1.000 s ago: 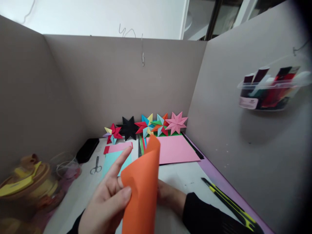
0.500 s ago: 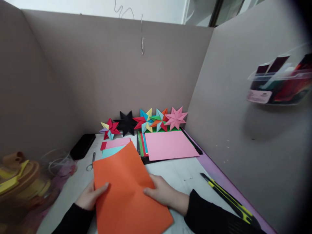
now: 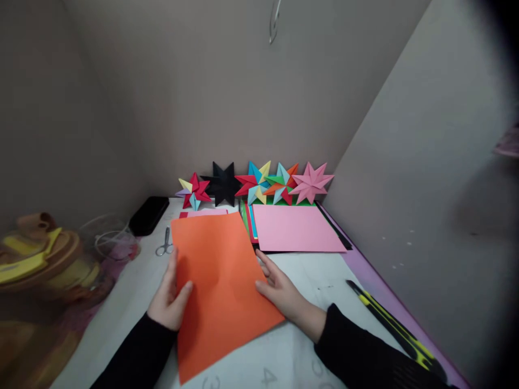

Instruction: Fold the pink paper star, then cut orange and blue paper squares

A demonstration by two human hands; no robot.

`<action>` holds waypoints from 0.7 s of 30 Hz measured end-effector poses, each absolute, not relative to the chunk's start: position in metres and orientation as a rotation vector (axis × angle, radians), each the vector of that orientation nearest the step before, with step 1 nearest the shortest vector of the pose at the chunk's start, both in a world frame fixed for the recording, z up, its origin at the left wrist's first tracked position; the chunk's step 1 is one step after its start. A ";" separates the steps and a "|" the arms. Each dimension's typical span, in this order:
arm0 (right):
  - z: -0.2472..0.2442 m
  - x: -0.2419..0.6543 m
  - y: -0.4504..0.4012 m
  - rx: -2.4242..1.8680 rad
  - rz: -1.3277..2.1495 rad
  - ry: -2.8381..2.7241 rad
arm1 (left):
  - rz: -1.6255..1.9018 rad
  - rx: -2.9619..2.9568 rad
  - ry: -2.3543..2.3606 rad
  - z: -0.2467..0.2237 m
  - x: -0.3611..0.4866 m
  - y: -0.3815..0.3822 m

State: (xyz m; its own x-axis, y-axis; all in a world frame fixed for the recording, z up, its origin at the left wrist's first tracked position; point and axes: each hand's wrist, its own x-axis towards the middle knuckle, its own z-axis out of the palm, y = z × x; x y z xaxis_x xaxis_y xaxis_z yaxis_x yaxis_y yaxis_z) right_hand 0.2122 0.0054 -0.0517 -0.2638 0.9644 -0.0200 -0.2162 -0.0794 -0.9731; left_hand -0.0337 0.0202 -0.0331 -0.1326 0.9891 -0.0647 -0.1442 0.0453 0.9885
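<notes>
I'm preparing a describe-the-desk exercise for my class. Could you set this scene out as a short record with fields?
Left hand: at the left edge of the orange sheet
Right hand: at the sheet's right edge
Paper stars: five, in a row by the back wall
Paper stack: pink on top, right of the stars' midpoint
Scissors: left of the orange sheet
Cutter: black and yellow, far right

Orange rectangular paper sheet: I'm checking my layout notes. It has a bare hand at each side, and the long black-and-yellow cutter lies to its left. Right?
No: the head view shows the long black-and-yellow cutter lying right of the orange rectangular paper sheet. The rest stands.
</notes>
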 end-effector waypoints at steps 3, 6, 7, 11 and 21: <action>-0.036 0.211 -0.004 -0.839 1.539 -1.351 | 1.340 1.194 1.344 -0.026 -0.028 0.008; -0.023 0.205 -0.016 -0.761 1.522 -1.636 | 1.299 1.154 1.322 -0.020 -0.018 -0.009; -0.021 0.201 -0.019 -0.752 1.489 -1.746 | 1.292 1.167 1.285 -0.018 -0.014 -0.015; -0.021 0.185 -0.033 -0.729 1.336 -2.024 | 1.208 1.277 1.135 -0.015 -0.003 -0.033; -0.026 0.180 -0.044 -0.715 1.236 -2.082 | 1.227 1.210 1.208 -0.009 0.006 -0.039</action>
